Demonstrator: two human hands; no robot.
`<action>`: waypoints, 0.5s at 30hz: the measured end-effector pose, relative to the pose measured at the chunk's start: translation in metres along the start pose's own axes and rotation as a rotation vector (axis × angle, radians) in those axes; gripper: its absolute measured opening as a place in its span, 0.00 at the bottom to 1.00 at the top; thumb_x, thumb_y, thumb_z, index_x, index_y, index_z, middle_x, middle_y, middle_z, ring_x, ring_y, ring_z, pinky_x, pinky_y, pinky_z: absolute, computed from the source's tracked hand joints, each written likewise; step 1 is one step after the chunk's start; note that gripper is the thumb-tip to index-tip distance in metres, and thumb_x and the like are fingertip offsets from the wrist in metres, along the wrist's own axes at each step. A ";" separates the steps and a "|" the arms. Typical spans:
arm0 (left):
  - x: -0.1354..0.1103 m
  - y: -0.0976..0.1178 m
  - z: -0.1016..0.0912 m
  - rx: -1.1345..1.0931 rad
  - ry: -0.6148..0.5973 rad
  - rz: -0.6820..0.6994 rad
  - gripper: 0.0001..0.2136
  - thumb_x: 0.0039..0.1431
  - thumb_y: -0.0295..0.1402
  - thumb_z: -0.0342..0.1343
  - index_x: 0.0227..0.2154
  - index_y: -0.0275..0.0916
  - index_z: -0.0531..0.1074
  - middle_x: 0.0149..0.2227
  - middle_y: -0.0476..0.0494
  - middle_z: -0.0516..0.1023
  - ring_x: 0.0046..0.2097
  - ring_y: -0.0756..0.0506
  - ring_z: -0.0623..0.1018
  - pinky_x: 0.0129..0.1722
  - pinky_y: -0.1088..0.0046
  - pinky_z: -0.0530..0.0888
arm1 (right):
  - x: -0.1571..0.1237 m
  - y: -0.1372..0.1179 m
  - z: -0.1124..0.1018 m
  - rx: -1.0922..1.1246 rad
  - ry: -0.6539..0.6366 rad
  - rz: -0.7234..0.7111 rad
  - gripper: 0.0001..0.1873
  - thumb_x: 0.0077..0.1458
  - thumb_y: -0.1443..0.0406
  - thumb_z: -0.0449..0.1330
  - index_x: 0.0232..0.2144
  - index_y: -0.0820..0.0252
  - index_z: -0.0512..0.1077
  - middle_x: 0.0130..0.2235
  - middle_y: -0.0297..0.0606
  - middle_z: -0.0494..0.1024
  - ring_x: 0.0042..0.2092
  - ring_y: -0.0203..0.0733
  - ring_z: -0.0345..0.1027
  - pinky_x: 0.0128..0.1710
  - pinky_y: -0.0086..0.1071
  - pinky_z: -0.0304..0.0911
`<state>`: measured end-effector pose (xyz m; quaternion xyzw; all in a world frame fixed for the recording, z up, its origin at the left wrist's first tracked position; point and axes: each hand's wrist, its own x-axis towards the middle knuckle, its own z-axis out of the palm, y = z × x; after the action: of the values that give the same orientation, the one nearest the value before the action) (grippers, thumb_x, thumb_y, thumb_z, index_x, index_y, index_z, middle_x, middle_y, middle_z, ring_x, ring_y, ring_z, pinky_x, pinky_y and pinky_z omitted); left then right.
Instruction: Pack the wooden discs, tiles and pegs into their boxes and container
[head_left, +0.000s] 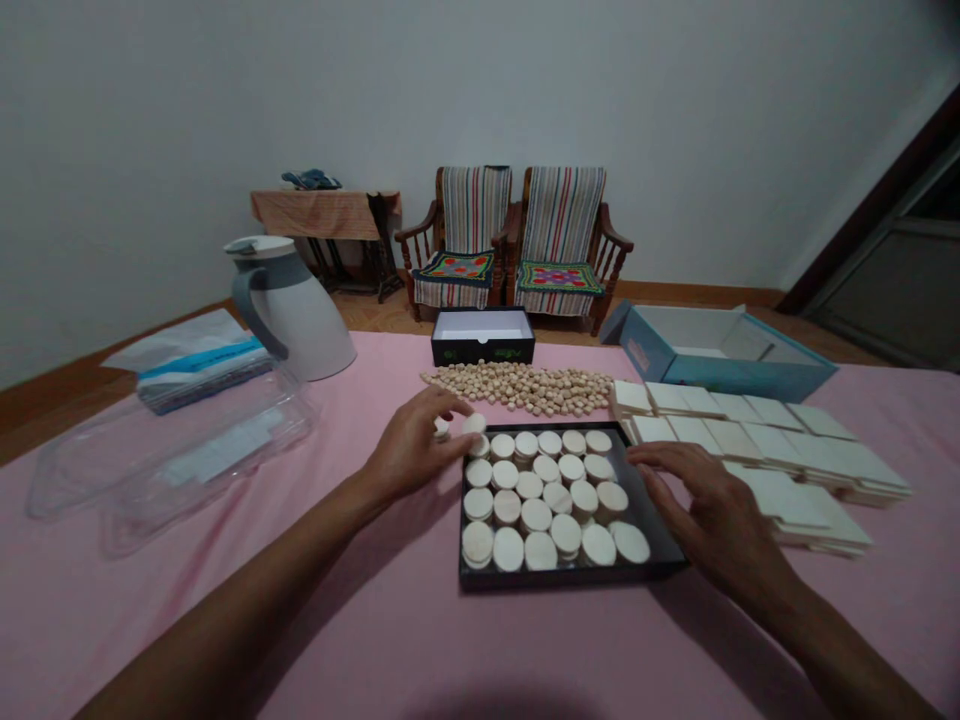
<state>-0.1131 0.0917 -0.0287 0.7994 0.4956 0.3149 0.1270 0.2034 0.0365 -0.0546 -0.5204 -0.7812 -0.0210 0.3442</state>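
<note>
At the far-left corner of a black tray [570, 577], long axis running left to right, the left hand [417, 440] pinches a pale round disc [474, 424]; the right hand [712, 505], farther off, curves loosely unclenched beside the right rim.

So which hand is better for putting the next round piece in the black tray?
Probably the left hand: it seems to pinch a round piece by the far left corner of the black tray. The right hand is at the tray's right edge, with no piece showing.
</note>
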 end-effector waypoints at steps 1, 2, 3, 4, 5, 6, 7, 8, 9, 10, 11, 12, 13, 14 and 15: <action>-0.001 0.014 0.002 -0.018 -0.044 0.049 0.09 0.50 0.34 0.60 0.36 0.41 0.73 0.38 0.44 0.74 0.40 0.45 0.72 0.39 0.68 0.70 | 0.000 0.000 0.001 0.005 -0.004 -0.001 0.10 0.57 0.64 0.51 0.36 0.57 0.72 0.39 0.40 0.77 0.43 0.45 0.69 0.42 0.41 0.65; -0.002 0.026 0.006 -0.031 -0.085 0.095 0.09 0.50 0.35 0.60 0.36 0.41 0.73 0.38 0.44 0.73 0.41 0.45 0.72 0.40 0.67 0.69 | -0.001 0.000 0.001 0.009 -0.010 0.000 0.10 0.57 0.64 0.51 0.36 0.57 0.72 0.39 0.40 0.77 0.43 0.45 0.69 0.42 0.41 0.65; -0.004 0.036 0.010 -0.032 -0.131 0.123 0.11 0.50 0.36 0.61 0.37 0.41 0.73 0.38 0.44 0.73 0.41 0.44 0.72 0.40 0.67 0.69 | -0.002 0.000 0.002 0.013 -0.017 0.002 0.10 0.57 0.64 0.51 0.36 0.57 0.72 0.39 0.40 0.77 0.43 0.46 0.69 0.42 0.41 0.65; -0.004 0.044 0.014 -0.017 -0.169 0.136 0.11 0.49 0.37 0.62 0.37 0.41 0.73 0.37 0.44 0.72 0.41 0.44 0.71 0.40 0.67 0.69 | -0.002 0.000 0.002 0.015 -0.024 0.004 0.10 0.57 0.64 0.51 0.36 0.58 0.72 0.39 0.41 0.77 0.43 0.46 0.69 0.42 0.41 0.65; -0.005 0.050 0.018 0.005 -0.200 0.144 0.12 0.49 0.37 0.62 0.37 0.40 0.73 0.37 0.43 0.72 0.41 0.43 0.71 0.40 0.67 0.69 | -0.003 0.000 0.003 0.018 -0.033 0.005 0.10 0.57 0.64 0.51 0.36 0.58 0.72 0.39 0.41 0.77 0.43 0.46 0.69 0.42 0.41 0.64; -0.006 0.053 0.022 0.035 -0.226 0.146 0.13 0.48 0.37 0.63 0.37 0.40 0.74 0.37 0.42 0.72 0.41 0.43 0.71 0.39 0.67 0.68 | -0.004 0.000 0.003 0.018 -0.038 0.005 0.10 0.57 0.64 0.51 0.36 0.58 0.72 0.39 0.41 0.77 0.43 0.46 0.68 0.42 0.42 0.64; -0.006 0.055 0.026 0.068 -0.247 0.144 0.13 0.47 0.37 0.63 0.37 0.40 0.74 0.37 0.42 0.72 0.41 0.42 0.71 0.39 0.67 0.68 | -0.004 0.000 0.003 0.017 -0.040 0.006 0.10 0.57 0.64 0.51 0.36 0.58 0.72 0.39 0.41 0.77 0.43 0.46 0.68 0.43 0.42 0.64; -0.006 0.055 0.029 0.099 -0.265 0.142 0.14 0.46 0.37 0.64 0.37 0.39 0.74 0.37 0.42 0.71 0.41 0.42 0.70 0.39 0.67 0.68 | -0.005 0.000 0.003 0.016 -0.042 0.005 0.10 0.57 0.64 0.51 0.36 0.58 0.72 0.39 0.41 0.77 0.43 0.46 0.68 0.43 0.42 0.63; -0.005 0.054 0.031 0.125 -0.279 0.139 0.14 0.46 0.37 0.64 0.36 0.39 0.74 0.37 0.42 0.71 0.41 0.42 0.70 0.38 0.66 0.67 | -0.005 0.000 0.003 0.015 -0.044 0.003 0.10 0.58 0.64 0.51 0.36 0.58 0.72 0.39 0.41 0.77 0.43 0.46 0.68 0.43 0.43 0.63; -0.005 0.053 0.033 0.145 -0.292 0.137 0.14 0.45 0.36 0.64 0.37 0.39 0.74 0.37 0.42 0.71 0.41 0.41 0.70 0.38 0.66 0.67 | -0.005 0.000 0.003 0.014 -0.047 0.002 0.10 0.58 0.64 0.51 0.36 0.58 0.72 0.39 0.41 0.77 0.43 0.46 0.68 0.43 0.43 0.63; -0.006 0.052 0.034 0.160 -0.302 0.135 0.14 0.45 0.36 0.65 0.37 0.39 0.74 0.37 0.41 0.71 0.41 0.41 0.70 0.39 0.65 0.67 | -0.005 0.000 0.003 0.014 -0.049 -0.001 0.10 0.58 0.64 0.51 0.36 0.58 0.71 0.39 0.41 0.77 0.43 0.46 0.68 0.43 0.43 0.63; -0.006 0.052 0.035 0.169 -0.308 0.135 0.14 0.45 0.36 0.65 0.37 0.40 0.75 0.37 0.41 0.71 0.41 0.41 0.70 0.39 0.65 0.67 | -0.005 0.000 0.003 0.014 -0.051 -0.002 0.09 0.57 0.64 0.51 0.37 0.58 0.71 0.39 0.41 0.77 0.44 0.46 0.68 0.43 0.43 0.63; -0.007 0.052 0.036 0.171 -0.309 0.134 0.15 0.45 0.36 0.65 0.37 0.40 0.75 0.37 0.41 0.71 0.41 0.40 0.70 0.39 0.65 0.67 | -0.005 0.000 0.003 0.014 -0.054 -0.002 0.09 0.57 0.64 0.51 0.37 0.58 0.71 0.39 0.41 0.77 0.44 0.46 0.68 0.43 0.43 0.63; -0.008 0.051 0.036 0.166 -0.303 0.133 0.15 0.45 0.36 0.65 0.38 0.40 0.74 0.38 0.41 0.72 0.42 0.40 0.70 0.40 0.64 0.67 | -0.006 0.000 0.003 0.013 -0.054 0.000 0.10 0.57 0.65 0.51 0.37 0.58 0.71 0.39 0.41 0.77 0.44 0.46 0.68 0.43 0.42 0.62; -0.008 0.051 0.036 0.153 -0.294 0.133 0.16 0.45 0.36 0.65 0.39 0.40 0.74 0.38 0.41 0.72 0.42 0.40 0.71 0.40 0.64 0.67 | -0.006 0.000 0.002 0.011 -0.053 0.003 0.10 0.57 0.65 0.51 0.37 0.58 0.71 0.40 0.41 0.77 0.44 0.46 0.68 0.43 0.42 0.62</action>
<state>-0.0566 0.0637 -0.0330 0.8752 0.4402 0.1638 0.1155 0.2034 0.0329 -0.0596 -0.5200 -0.7893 -0.0022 0.3263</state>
